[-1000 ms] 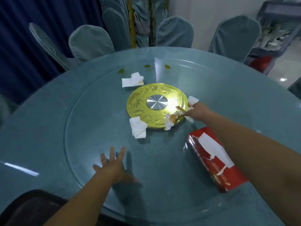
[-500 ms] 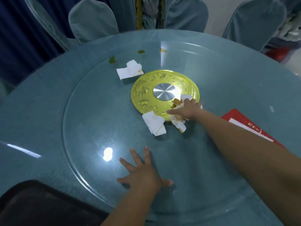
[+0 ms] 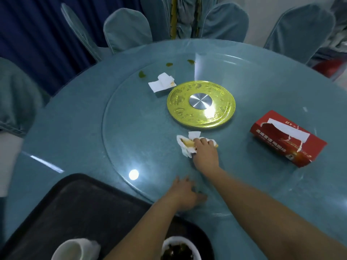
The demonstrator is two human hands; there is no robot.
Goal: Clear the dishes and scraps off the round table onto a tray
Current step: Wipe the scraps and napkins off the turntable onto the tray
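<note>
Now R hand (image 3: 205,153) grips soiled napkins (image 3: 185,148) on table (image 3: 75,139).

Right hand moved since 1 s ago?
Yes. The right hand, gripping soiled napkins, was at the gold disc rim; now it is clear of the disc, drawn nearer the tray.

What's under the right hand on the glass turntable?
Crumpled white napkins with an orange food scrap show beneath the right hand. Whatever lies under the palm is covered.

Right hand (image 3: 205,152) stretched far, fingers curled over crumpled napkins (image 3: 185,150); left hand (image 3: 185,194) nearer, palm down, fingers relaxed
</note>
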